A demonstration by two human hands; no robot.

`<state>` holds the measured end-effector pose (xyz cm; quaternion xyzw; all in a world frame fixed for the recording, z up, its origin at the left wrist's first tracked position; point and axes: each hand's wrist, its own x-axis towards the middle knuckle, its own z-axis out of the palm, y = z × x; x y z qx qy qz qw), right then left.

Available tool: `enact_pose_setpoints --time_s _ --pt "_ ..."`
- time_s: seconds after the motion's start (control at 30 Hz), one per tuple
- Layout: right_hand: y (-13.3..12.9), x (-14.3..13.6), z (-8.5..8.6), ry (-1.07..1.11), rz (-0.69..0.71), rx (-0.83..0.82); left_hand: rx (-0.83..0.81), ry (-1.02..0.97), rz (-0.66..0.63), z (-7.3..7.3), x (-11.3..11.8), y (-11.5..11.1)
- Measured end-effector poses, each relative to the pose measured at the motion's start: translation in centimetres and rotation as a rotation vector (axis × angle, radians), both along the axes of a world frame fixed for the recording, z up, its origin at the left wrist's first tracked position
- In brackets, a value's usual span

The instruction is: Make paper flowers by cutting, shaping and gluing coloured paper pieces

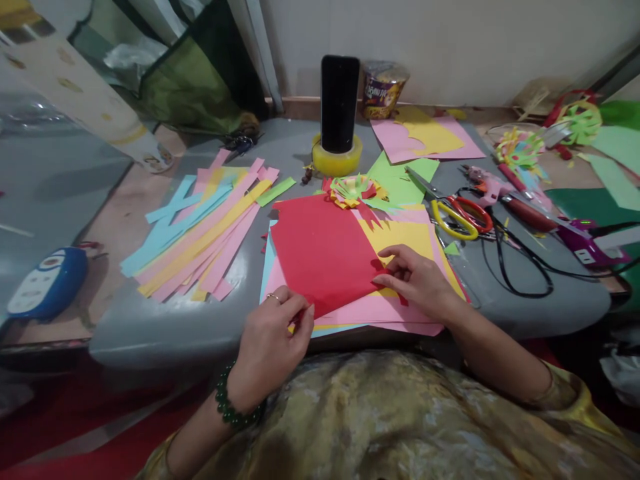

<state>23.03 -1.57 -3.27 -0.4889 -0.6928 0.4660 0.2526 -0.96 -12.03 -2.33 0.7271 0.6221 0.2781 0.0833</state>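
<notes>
A sheet of red paper (325,250) lies slantwise over a stack of pink, yellow and blue sheets. At its near left corner, my left hand (277,340) is closed, pinching the paper between thumb and fingers. My right hand (417,280) grips the right edge, thumb below and fingers curled above. Just beyond the red sheet sits a fringed paper flower (355,190) in green, yellow, pink and red. Pink paper (390,317) from the stack shows under both hands.
Left of the stack lie cut paper strips (210,233). A phone (340,103) leans upright in a yellow tape roll (337,159). To the right are scissors (457,217), pliers (493,187) and a purple glue gun (583,240) with a black cord. A snack cup (383,90) stands by the wall.
</notes>
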Motion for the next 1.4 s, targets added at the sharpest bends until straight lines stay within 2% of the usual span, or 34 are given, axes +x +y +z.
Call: enact_pose_setpoints --time_s 0.37,0.77,0.97,1.2,1.4 --pt "-0.03 0.26 -0.24 -0.051 0.017 0.061 -0.075 -0.014 -0.059 0.16 -0.07 0.00" --pt "-0.02 0.22 -0.15 -0.014 0.022 0.056 -0.009 -0.038 -0.042 -0.39 0.02 -0.28" --pt "-0.05 0.34 -0.41 -0.048 0.034 0.109 0.017 -0.005 -0.024 -0.77 0.19 -0.37" --pt "-0.14 0.41 -0.47 -0.102 0.047 0.199 -0.068 0.073 0.002 -0.60 0.06 -0.49" --pt "-0.18 0.60 -0.58 -0.150 0.067 0.236 -0.049 0.133 0.020 -0.65 0.16 -0.59"
